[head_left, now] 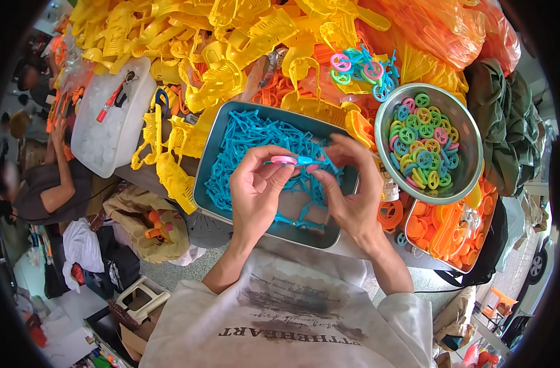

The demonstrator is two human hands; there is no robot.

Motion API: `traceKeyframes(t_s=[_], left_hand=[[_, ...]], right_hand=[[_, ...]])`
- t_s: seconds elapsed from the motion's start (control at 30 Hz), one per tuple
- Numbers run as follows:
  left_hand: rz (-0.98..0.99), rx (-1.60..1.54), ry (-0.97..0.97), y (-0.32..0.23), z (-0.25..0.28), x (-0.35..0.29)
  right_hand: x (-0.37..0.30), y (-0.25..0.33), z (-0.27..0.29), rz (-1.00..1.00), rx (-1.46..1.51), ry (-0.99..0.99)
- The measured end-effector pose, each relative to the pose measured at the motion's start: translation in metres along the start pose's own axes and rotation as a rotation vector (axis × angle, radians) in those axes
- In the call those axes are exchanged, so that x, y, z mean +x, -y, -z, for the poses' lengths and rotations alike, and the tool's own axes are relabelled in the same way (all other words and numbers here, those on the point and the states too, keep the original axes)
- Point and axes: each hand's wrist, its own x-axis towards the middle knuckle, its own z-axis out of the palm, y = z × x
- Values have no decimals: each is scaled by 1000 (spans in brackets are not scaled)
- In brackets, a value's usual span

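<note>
Over a metal tray (322, 241) of blue plastic parts (246, 138), both my hands meet at one small piece. My left hand (255, 187) pinches a pink toy wheel (283, 160) between thumb and fingers. From that wheel a blue plastic part (304, 161) runs across to my right hand (356, 190), whose thumb and fingers close around its other end. A bit of pink also shows by the right thumb; whether it is a second wheel I cannot tell. The right fingertips are slightly blurred.
A metal bowl (473, 132) of colourful wheels stands at right, above a tray of orange parts (439, 230). Blue assemblies with wheels (369, 70) lie beyond. Yellow parts (231, 37) heap at the back. At left are a white tub (117, 144) and another person's arm (59, 175).
</note>
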Motion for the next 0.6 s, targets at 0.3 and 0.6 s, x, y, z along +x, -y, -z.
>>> traceKeyframes(t_s=[0.3, 0.6], left_hand=[[114, -208, -17, 3, -6, 1], [93, -202, 22, 5, -1, 0]], right_hand=[[-5, -10, 4, -392, 209, 176], [-4, -9, 7, -429, 290, 158]])
